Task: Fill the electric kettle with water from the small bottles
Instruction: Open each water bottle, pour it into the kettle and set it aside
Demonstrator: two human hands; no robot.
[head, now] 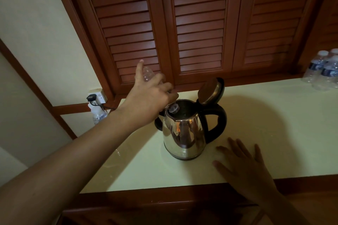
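A steel electric kettle [184, 133] with a black handle stands on the pale counter [274, 124], its lid [210, 90] hinged up and open. My left hand [150, 97] grips a small clear bottle [148, 73] tipped neck-down, its open mouth inside the kettle's rim. The bottle looks nearly empty. My index finger sticks up along the bottle's base. My right hand [243, 168] lies flat on the counter, fingers spread, just right of the kettle's base and holding nothing.
Several small water bottles [323, 71] stand at the counter's far right. Another bottle [98, 113] sits off the counter's left end below a wall socket with a plug [95, 97]. Louvred wooden doors [197, 23] rise behind the counter.
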